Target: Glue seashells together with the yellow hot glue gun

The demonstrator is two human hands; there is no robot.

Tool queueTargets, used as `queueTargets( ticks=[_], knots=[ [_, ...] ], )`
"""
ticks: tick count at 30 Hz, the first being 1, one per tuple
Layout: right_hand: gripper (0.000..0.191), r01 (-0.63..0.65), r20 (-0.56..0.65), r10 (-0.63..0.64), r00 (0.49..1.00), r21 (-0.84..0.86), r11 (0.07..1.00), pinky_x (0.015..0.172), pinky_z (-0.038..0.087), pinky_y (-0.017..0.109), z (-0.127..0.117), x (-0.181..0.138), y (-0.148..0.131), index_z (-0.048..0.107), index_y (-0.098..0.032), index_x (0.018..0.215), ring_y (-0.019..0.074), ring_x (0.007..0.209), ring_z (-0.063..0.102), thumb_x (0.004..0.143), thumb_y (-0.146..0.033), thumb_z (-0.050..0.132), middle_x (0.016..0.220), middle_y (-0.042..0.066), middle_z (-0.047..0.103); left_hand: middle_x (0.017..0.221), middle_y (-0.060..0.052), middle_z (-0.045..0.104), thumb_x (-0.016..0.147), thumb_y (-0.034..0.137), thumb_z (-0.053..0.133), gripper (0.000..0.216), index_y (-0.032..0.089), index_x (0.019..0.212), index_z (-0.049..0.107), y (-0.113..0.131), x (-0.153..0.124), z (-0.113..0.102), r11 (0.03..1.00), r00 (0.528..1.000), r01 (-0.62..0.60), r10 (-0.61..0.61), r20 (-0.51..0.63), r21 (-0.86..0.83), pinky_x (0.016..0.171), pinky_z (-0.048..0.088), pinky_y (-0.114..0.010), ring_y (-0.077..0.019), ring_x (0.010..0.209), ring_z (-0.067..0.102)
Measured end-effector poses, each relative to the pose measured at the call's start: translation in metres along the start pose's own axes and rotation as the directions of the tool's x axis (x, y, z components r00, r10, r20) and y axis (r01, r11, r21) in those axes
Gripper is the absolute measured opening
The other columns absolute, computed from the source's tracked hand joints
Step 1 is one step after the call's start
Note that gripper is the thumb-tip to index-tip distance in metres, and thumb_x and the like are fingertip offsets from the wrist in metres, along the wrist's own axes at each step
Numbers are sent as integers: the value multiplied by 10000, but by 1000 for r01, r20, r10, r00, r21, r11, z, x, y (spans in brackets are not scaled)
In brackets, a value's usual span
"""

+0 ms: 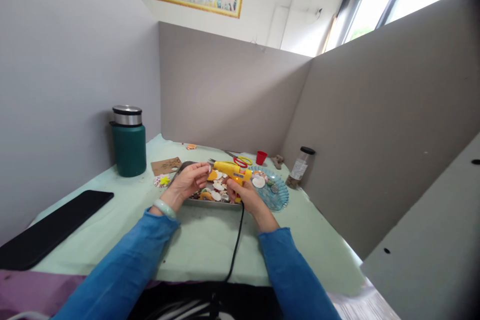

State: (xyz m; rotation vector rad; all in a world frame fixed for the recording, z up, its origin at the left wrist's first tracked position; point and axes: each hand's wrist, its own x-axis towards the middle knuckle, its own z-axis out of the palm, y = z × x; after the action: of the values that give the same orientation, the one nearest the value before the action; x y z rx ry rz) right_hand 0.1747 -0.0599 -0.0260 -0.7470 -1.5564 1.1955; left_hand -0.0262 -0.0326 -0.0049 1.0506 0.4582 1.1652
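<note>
Left hand: the left hand (192,179) has thumb and fingertips nearly together, pinching a small white piece (209,168); its exact shape is too small to tell.
Right hand: the right hand (244,194) is curled round the grip of the glue gun (233,171).
Glue gun: above the tray, nozzle towards the left fingertips and just beside them.
Cord: the black cord (236,247) drops from the grip across the green cloth (202,240) to the near edge.
Tray: the metal tray (213,204) lies under both hands, with white and orange shells (216,195) in it.
Plate: the blue plate (282,201), right of the tray, holds more shells and a white disc (258,182).
Behind: scissors (245,161) and a red cup (261,158).
Left side: a green flask (129,151) stands upright beyond a black mat (56,227).
Right side: a black-lidded jar (299,169) stands near the partition (375,120).
</note>
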Motion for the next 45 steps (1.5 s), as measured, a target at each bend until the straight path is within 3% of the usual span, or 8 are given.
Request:
queueTargets(
  ticks=[4, 22, 32, 39, 45],
  knots=[
    [421, -6, -18, 6, 1000, 21, 1000, 456, 361, 255, -1, 1, 3, 580, -201, 772, 96, 443, 402, 755, -603, 703, 511, -55, 465, 516, 74, 409, 705, 232, 783, 219, 120, 691, 595, 0, 0, 2, 999, 999, -12, 14, -42, 50, 384, 278, -146, -16, 395, 297],
    [399, -7, 15, 7, 1000, -2, 1000, 453, 355, 257, -4, 3, 10, 614, -190, 825, 100, 423, 415, 778, -577, 702, 487, -59, 463, 556, 58, 475, 688, 199, 810, 207, 108, 721, 627, 1, 5, -5, 993, 989, -91, 82, -123, -70, 384, 267, -145, -4, 405, 293],
    [390, 6, -7, -6, 1000, 25, 1000, 456, 345, 260, -1, 0, 0, 595, -196, 795, 97, 425, 391, 781, -575, 688, 492, -59, 462, 525, 68, 416, 743, 202, 756, 197, 111, 665, 600, 1, 2, -5, 998, 998, -32, 30, -54, -48, 372, 272, -131, -4, 396, 285],
    [419, 3, 35, -3, 999, 3, 1000, 472, 344, 259, -2, -1, 3, 629, -181, 855, 100, 436, 421, 784, -590, 684, 500, -58, 470, 673, 16, 548, 740, 159, 745, 140, 84, 738, 628, 3, 3, -5, 993, 998, -35, 30, -46, -112, 369, 298, -115, 17, 406, 308],
    [425, 4, 38, -4, 999, 14, 1000, 484, 354, 257, -1, -2, 0, 628, -180, 860, 97, 434, 419, 777, -592, 688, 484, -67, 463, 704, -3, 560, 745, 87, 704, 95, 77, 760, 611, 4, -2, -4, 984, 997, 66, -60, 40, -166, 359, 307, -101, 20, 396, 324]
  ],
)
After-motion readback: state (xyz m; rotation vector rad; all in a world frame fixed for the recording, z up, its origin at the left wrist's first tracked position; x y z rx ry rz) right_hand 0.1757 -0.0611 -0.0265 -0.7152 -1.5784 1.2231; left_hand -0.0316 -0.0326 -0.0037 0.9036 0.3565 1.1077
